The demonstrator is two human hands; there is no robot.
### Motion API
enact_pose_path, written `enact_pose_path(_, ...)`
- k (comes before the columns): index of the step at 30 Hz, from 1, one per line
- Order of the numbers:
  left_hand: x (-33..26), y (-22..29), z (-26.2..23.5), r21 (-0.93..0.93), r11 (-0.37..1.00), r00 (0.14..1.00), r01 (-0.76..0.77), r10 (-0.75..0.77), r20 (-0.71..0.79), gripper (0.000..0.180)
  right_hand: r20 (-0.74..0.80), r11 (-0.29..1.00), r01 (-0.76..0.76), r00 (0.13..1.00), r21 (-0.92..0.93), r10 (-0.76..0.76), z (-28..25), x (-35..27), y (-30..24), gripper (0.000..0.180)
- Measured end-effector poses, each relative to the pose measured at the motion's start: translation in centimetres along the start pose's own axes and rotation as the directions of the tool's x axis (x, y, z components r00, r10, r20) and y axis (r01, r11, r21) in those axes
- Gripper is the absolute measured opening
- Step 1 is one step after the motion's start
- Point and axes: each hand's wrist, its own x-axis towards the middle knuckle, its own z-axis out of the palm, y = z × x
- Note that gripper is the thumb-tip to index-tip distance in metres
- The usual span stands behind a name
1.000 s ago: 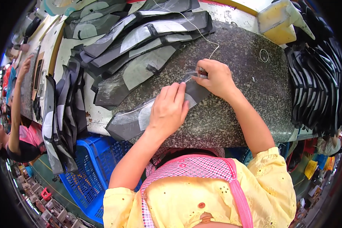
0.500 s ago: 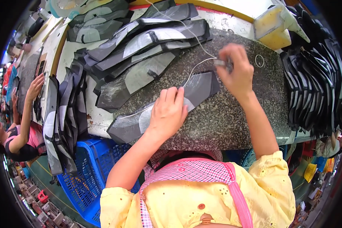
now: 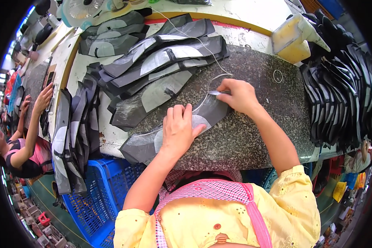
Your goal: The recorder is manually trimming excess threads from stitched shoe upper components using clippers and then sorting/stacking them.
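A curved dark grey panel (image 3: 144,150) with a lighter grey patch lies on the speckled stone slab in front of me. Thin white cord (image 3: 204,98) follows its upper edge, then loops off and runs up across the stacked panels. My left hand (image 3: 178,128) lies on the middle of the panel, fingers stretched and thumb apart, pressing it down. At the panel's right end, my right hand (image 3: 239,96) pinches a small shiny metal tool (image 3: 215,92), seemingly a blade or snips, against the cord. The fingers hide most of the tool.
More grey panels (image 3: 169,53) are stacked behind, with others (image 3: 70,136) hanging over the left edge. Black panels (image 3: 335,99) stand in a row at right, near a yellowish cut-open jug (image 3: 292,39). A blue crate (image 3: 96,202) sits below left. Another person (image 3: 29,153) works at far left.
My right hand has come down and left with the metal tool, onto the cord at the panel's right end. The left hand stays on the panel, its thumb spread wider.
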Motion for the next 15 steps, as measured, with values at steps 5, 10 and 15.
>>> enact_pose_path(5, -1.2, -1.2, -4.1, -0.239, 0.957, 0.960, 0.162, -0.097, 0.261, 0.031, -0.199, 0.925, -0.052, 0.971, 0.377, 0.136, -3.1, -0.7, 5.3, 0.018)
enact_pose_path(10, -2.8, -0.8, -20.9, -0.282, 0.947, 0.988, 0.154, -0.157, 0.013, 0.022, -0.311, 0.982, 0.188, 0.935, 0.021, -0.173, -0.8, 0.2, 1.7, 0.043)
enact_pose_path(15, -2.4, -18.5, -30.2, -0.076, 0.837, 0.788, 0.543, -0.538, -0.299, 0.036, -0.268, 0.965, 0.162, 0.939, -0.208, -0.215, 3.1, 3.0, 2.5, 0.023)
